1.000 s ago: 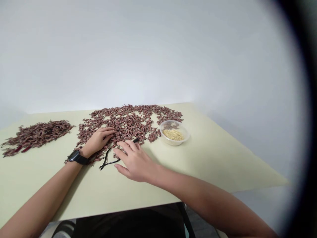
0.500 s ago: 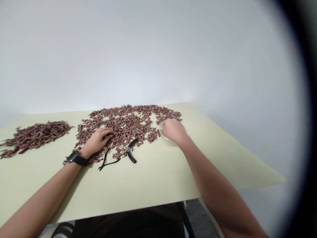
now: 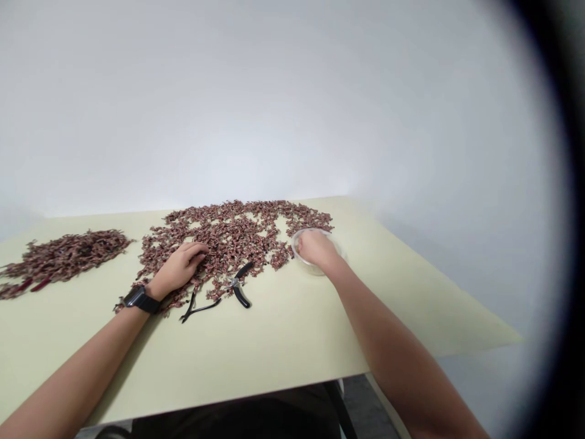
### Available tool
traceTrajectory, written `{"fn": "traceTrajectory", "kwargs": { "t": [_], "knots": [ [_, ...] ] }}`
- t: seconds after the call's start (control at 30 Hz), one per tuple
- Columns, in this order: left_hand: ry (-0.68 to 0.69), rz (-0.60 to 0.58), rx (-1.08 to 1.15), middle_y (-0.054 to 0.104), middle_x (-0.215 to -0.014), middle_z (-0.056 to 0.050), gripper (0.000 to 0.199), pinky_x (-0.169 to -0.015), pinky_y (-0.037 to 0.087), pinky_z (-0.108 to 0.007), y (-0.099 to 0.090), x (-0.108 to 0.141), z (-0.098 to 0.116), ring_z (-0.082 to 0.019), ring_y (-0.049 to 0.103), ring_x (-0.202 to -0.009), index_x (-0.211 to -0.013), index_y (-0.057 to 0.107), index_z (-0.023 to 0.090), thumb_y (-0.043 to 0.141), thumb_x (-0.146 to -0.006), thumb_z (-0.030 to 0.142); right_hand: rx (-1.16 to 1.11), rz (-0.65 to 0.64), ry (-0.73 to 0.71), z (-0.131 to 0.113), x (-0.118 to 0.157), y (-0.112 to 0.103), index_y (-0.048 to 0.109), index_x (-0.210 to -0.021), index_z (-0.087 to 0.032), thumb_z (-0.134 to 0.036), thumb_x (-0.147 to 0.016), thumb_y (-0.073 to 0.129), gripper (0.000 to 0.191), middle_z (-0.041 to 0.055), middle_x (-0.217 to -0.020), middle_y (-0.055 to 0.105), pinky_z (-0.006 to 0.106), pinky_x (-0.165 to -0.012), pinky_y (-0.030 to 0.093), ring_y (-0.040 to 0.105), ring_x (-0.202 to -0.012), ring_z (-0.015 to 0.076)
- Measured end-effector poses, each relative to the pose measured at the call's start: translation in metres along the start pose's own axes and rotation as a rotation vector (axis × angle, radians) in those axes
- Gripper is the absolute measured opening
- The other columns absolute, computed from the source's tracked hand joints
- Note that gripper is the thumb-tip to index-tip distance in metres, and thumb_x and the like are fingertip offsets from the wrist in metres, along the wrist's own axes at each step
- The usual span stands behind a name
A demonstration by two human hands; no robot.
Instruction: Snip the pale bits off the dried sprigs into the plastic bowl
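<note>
A wide spread of small reddish-brown pieces (image 3: 228, 238) covers the middle of the pale table. My left hand (image 3: 179, 267), with a black wristwatch (image 3: 141, 299) on its wrist, rests on the near edge of that spread with curled fingers. My right hand (image 3: 316, 249) is down inside a clear plastic bowl (image 3: 320, 269), hiding the golden contents. Black-handled pliers (image 3: 239, 288) lie open among the pieces, and a second black-handled tool (image 3: 197, 311) lies just below my left hand.
A second heap of the reddish-brown pieces (image 3: 64, 262) lies at the table's left side. The pale table (image 3: 256, 353) has a straight front edge, with dark clothing below it and a white wall behind it.
My right hand has moved from above the pliers over to the bowl and gone into it. The pliers are now uncovered. My left hand stays on the pieces.
</note>
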State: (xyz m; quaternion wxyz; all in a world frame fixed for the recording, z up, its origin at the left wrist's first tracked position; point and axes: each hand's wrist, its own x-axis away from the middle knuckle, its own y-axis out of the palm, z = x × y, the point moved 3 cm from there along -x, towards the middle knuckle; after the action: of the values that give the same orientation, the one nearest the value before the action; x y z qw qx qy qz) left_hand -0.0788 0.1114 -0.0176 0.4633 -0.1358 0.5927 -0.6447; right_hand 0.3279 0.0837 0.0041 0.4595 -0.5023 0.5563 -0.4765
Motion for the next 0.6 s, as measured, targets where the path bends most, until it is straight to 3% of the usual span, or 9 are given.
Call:
{"fn": "traceTrajectory", "kwargs": {
  "t": [0.2, 0.33, 0.47, 0.6],
  "knots": [
    [0.019, 0.002, 0.001, 0.066, -0.133, -0.009, 0.036, -0.11, 0.043, -0.042, -0.003, -0.001, 0.007, -0.026, 0.056, -0.123, -0.123, 0.065, 0.023, 0.038, -0.105, 0.039, 0.01, 0.015, 0.002, 0.001, -0.002, 0.001, 0.077, -0.103, -0.012, -0.017, -0.088, 0.058, 0.025, 0.0189, -0.103, 0.076, 0.028, -0.079, 0.047, 0.072, -0.095, 0.0253],
    [-0.022, 0.082, -0.028, 0.067, -0.127, -0.011, 0.037, -0.107, 0.043, -0.041, -0.007, -0.001, 0.013, -0.027, 0.057, -0.12, -0.123, 0.064, 0.022, 0.038, -0.104, 0.039, 0.012, 0.015, 0.013, 0.002, -0.003, 0.003, 0.077, -0.105, -0.011, -0.018, -0.087, 0.059, 0.026, 0.0196, -0.103, 0.076, 0.029, -0.078, 0.047, 0.072, -0.094, 0.0265],
    [-0.168, 0.21, -0.055, 0.069, -0.101, -0.009, 0.033, -0.086, 0.047, -0.036, -0.013, 0.002, 0.016, -0.024, 0.062, -0.094, -0.111, 0.063, 0.02, 0.035, -0.104, 0.037, 0.008, 0.014, 0.027, 0.003, -0.004, 0.003, 0.078, -0.106, -0.011, -0.022, -0.088, 0.06, 0.027, 0.0202, -0.103, 0.076, 0.028, -0.079, 0.047, 0.072, -0.094, 0.0258],
    [-0.295, 0.287, -0.063, 0.063, -0.077, -0.004, 0.031, -0.068, 0.041, -0.032, -0.017, 0.006, 0.014, -0.02, 0.057, -0.069, -0.093, 0.056, 0.021, 0.034, -0.105, 0.04, 0.004, 0.032, 0.035, 0.002, -0.002, 0.001, 0.079, -0.102, -0.012, -0.024, -0.087, 0.063, 0.025, 0.0196, -0.101, 0.077, 0.028, -0.079, 0.048, 0.072, -0.093, 0.0259]
  ]
}}
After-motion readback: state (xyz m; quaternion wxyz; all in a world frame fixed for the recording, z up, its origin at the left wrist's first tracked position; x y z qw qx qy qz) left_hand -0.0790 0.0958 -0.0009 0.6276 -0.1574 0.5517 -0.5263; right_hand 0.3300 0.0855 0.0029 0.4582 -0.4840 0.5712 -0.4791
